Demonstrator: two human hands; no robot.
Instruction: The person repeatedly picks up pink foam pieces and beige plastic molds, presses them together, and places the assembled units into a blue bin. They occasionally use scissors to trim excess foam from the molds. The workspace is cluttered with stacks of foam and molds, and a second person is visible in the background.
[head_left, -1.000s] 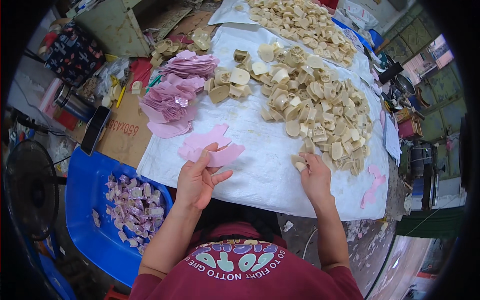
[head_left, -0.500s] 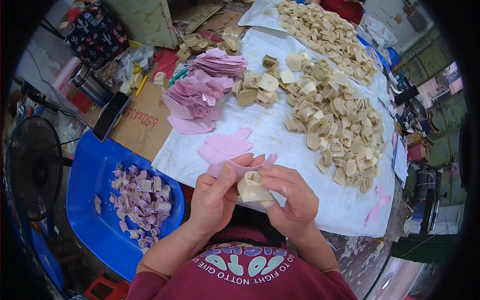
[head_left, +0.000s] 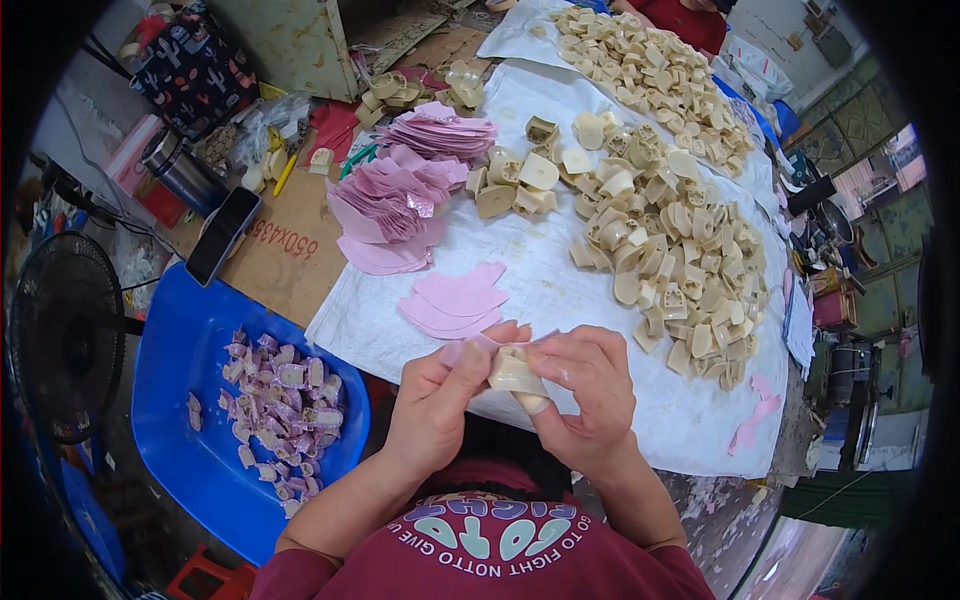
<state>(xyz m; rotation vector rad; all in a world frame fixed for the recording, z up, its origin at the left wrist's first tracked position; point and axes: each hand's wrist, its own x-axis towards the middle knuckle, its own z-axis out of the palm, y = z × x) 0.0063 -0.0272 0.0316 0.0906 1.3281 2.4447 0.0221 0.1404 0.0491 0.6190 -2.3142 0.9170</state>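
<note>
White woven sheet (head_left: 540, 285) covers the work surface and is the biggest thing here. A blue tub (head_left: 165, 375) sits just beside the surface's near left corner, lower down, with small pink and purple blocks (head_left: 285, 400) piled inside. A big heap of cream plastic blocks (head_left: 680, 260) spreads by the surface's right edge. Another cream heap (head_left: 655, 85) covers the far end, and a co-worker in a red top (head_left: 690, 22) is behind it. A black fan (head_left: 65, 335) stands left of the tub. A stack of pink cut pieces (head_left: 395, 195) lies at the surface's left edge.

The left hand (head_left: 435, 410) and the right hand (head_left: 590, 395) come together over the near edge, each with thumb and fingers clamped on something. Past the left edge are a steel flask (head_left: 185, 170) and a dark phone (head_left: 223, 237), near each other. Loose pink pieces (head_left: 455, 300) lie flat just past the hands, in the way between them and the stack. A pink scrap (head_left: 755, 415) lies by the near right corner.

The left hand pinches a pink strip (head_left: 455, 353). The right hand grips one cream block (head_left: 515, 375), just beside the strip; fingers hide how much they touch. A thin yellow pen (head_left: 285, 174) lies beyond the phone.
</note>
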